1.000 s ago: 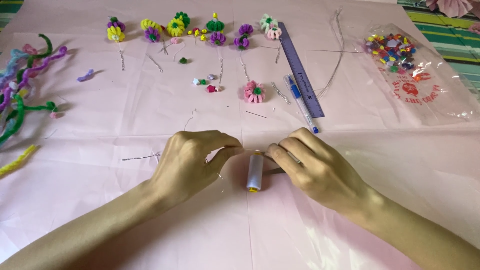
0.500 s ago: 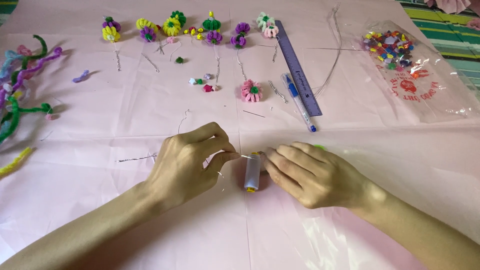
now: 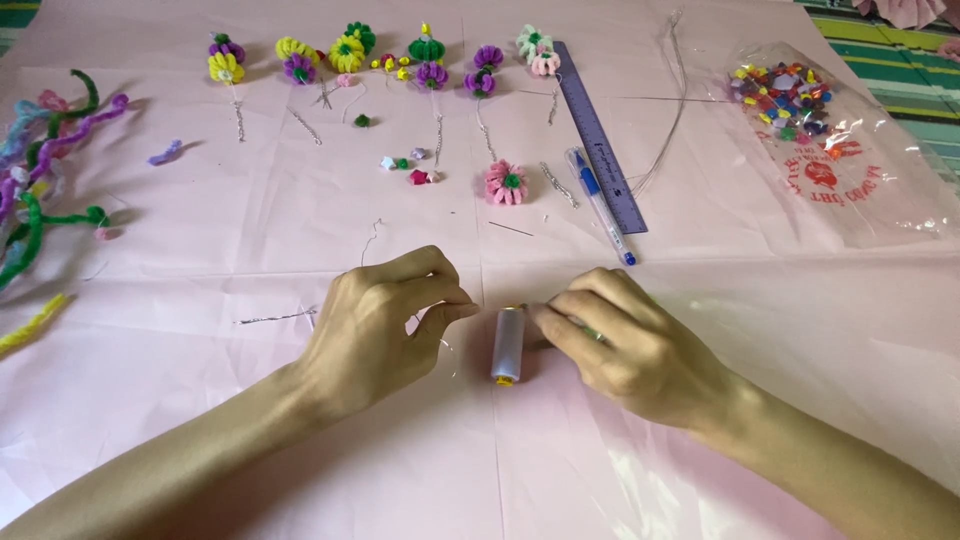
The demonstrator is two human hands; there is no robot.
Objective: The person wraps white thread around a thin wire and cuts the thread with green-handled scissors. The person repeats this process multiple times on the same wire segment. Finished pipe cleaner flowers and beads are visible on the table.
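Lying apart — clear bag [image 3: 850, 170], seemingly beads [image 3: 780, 95]

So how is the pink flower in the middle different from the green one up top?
The pink flower lies alone near the middle of the sheet; the green flower sits in the far row among other flowers. The pink one has a green centre; the green one carries a yellow tip on top. Both are small, fluffy, ribbed craft flowers lying on the pink sheet.
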